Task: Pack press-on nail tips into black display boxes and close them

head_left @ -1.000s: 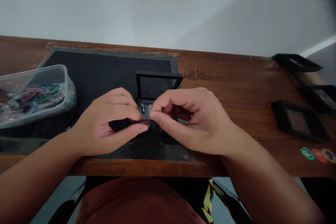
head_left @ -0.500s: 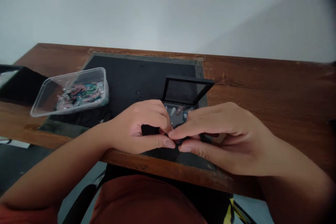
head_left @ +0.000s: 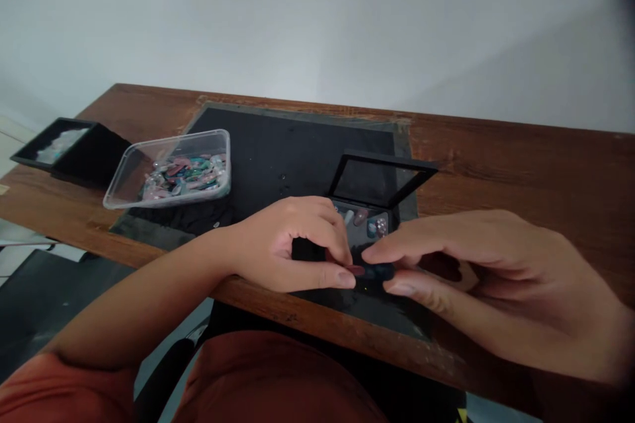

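Black bin (head_left: 99, 152): whitish contents, left end of the worktop (head_left: 496, 172).
Clear tub (head_left: 227, 168): heaped with small coloured pieces (head_left: 183, 177), partly on the dark mat (head_left: 297, 135).
Left hand (head_left: 270, 244): thumb and forefinger pinching a reddish piece (head_left: 356, 271) at their tips, just this side of the case; its long axis appears to run crosswise, free end towards the right hand.
Case (head_left: 389, 160): black-framed, lid raised, just beyond both hands' fingertips; pieces (head_left: 360, 217) in its tray, partly hidden.
Dark item (head_left: 383, 271): between the reddish piece and the right thumb; outline unclear.
Right hand (head_left: 516, 268): forefinger and thumb parted about the dark item; cannot tell whether it grips. The left is nearer the reddish piece.
Change: half a second ago the fingertips of both hands met; now they stand apart. The view has swung left, showing more of the bin.
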